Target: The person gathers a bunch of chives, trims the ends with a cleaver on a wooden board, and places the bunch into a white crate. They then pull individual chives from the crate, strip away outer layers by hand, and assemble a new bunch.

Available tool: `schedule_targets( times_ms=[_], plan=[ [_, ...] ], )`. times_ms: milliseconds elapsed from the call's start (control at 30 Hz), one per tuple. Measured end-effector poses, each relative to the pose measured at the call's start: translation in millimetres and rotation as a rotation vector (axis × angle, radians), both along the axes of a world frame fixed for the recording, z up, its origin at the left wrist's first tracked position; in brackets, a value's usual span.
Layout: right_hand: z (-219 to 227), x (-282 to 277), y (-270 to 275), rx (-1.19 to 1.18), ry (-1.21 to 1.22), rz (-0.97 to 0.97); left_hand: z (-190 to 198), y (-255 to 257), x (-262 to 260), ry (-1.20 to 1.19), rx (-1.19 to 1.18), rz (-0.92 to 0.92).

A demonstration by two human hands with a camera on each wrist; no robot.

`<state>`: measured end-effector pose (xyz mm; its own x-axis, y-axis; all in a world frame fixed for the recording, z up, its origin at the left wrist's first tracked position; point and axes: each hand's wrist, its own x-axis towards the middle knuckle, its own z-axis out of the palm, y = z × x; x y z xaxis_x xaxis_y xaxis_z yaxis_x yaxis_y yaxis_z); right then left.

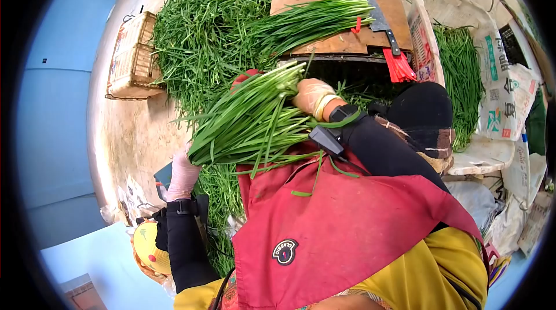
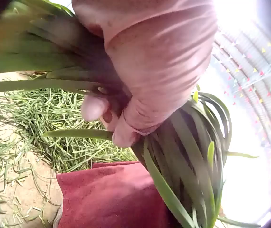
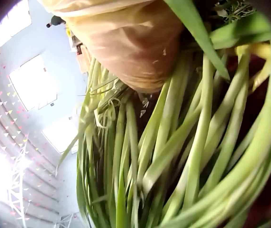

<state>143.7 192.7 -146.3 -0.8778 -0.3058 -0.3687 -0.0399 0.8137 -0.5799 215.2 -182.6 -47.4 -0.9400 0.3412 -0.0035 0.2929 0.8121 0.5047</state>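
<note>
A loose bunch of garlic chives [image 1: 243, 113] lies across my lap over the red apron [image 1: 359, 211], pale stem ends to the upper right. My gloved left hand [image 1: 183, 171] grips the leafy end, thumb and fingers bent round the leaves in the left wrist view. At the stem end, my gloved right hand [image 1: 314, 96] holds the pale stems; its fingertips are hidden in the right wrist view. Beyond, another bundle of chives [image 1: 318, 17], with a red tie [image 1: 357, 24] near its stems, lies on a wooden board [image 1: 289, 0] next to a cleaver [image 1: 379, 17].
Red tie strips [image 1: 398, 65] hang at the board's near right corner. A big heap of chives [image 1: 208, 26] spreads left of the board. A white plastic crate [image 1: 431, 38] with more chives stands at right, and a woven basket [image 1: 132, 58] at left.
</note>
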Motion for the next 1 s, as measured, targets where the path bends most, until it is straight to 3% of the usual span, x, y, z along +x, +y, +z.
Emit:
schedule_targets(
  times_ms=[33, 100, 133, 167, 200, 233, 267, 300, 367, 433, 500, 533, 567, 633, 700, 733, 767, 833, 867, 900, 967, 1000],
  plan=[
    [-20.2, -4.1, 5.9, 0.153, 0.065, 0.151, 2.2, 1.5, 0.8, 0.002, 0.0, -0.001],
    [-70.8, 1.2, 37.5, 0.164, 0.087, -0.007, 5.3, 2.3, 2.3, 0.032, 0.01, -0.048],
    [-64.8, 12.0, 55.7, 0.143, 0.007, -0.196, 2.3, -2.5, 5.2, 0.033, 0.013, -0.049],
    [-57.6, 23.4, 72.9, 0.122, -0.073, -0.382, -3.8, -12.1, 10.2, -0.067, 0.062, 0.096],
    [-73.3, 23.5, 88.7, 0.107, -0.098, -0.43, -8.7, -19.9, 13.3, -0.168, 0.11, 0.241],
    [-97.1, 18.8, 104.6, 0.089, -0.124, -0.478, -11.0, -24.2, 14.6, -0.172, 0.11, 0.244],
    [-117.5, 10.3, 123.6, 0.211, 0.131, 0.045, -12.5, -27.4, 15.9, -0.131, 0.076, 0.189],
    [-48.0, 18.2, 113.5, -0.256, -0.219, -0.444, -14.2, -30.8, 16.1, -0.089, 0.042, 0.132],
    [-49.5, 10.7, 103.4, -0.772, -0.405, -0.648, -18.5, -33.5, 14.8, -0.046, 0.042, 0.11],
    [-15.1, 22.6, 79.4, -1.161, -0.521, -0.565, -13.5, -29.5, 17.1, -0.165, 0.049, 0.248],
    [-3.6, 31.1, 57.2, -1.293, -0.642, -0.384, -8.4, -26.0, 18.0, -0.197, 0.038, 0.283],
    [17.8, 40.1, 43.4, -1.223, -0.617, -0.392, -6.3, -23.8, 16.8, -0.23, 0.026, 0.314],
    [-6.9, 38.0, 20.5, -1.383, -0.363, -0.336, -4.7, -20.8, 15.4, -0.232, 0.025, 0.314],
    [-16.3, 33.4, 14.9, -1.253, -0.257, -0.389, -2.0, -19.6, 17.6, -0.11, 0.002, 0.131],
    [-15.6, 26.2, 36.0, -1.099, -0.45, -0.717, -4.7, -27.6, 20.8, -0.181, 0.043, 0.224],
    [-12.7, 27.7, 51.3, -1.044, -0.342, -0.714, -6.8, -30.5, 19.9, -0.25, 0.089, 0.308],
    [-20.6, 25.9, 63.8, -1.054, -0.396, -0.701, -7.5, -29.0, 18.3, -0.247, 0.093, 0.309],
    [-17.9, 26.8, 77.3, -0.98, -0.384, -0.575, -10.9, -25.1, 20.6, -0.017, -0.002, 0.137],
    [-14.7, 29.6, 76.5, -1.03, -0.385, -0.466, -14.4, -29.0, 20.4, -0.043, 0.001, 0.153],
    [-0.8, 30.1, 73.4, -0.909, -0.359, -0.309, -10.0, -22.7, 20.2, -0.046, 0.003, 0.15],
    [29.7, 31.7, 52.2, -0.71, -0.448, -0.22, 0.9, -11.6, 17.7, -0.218, 0.001, 0.289],
    [15.5, 30.8, 35.4, -0.799, -0.337, -0.146, -3.4, -17.5, 15.6, -0.217, 0.0, 0.288]
  ],
)
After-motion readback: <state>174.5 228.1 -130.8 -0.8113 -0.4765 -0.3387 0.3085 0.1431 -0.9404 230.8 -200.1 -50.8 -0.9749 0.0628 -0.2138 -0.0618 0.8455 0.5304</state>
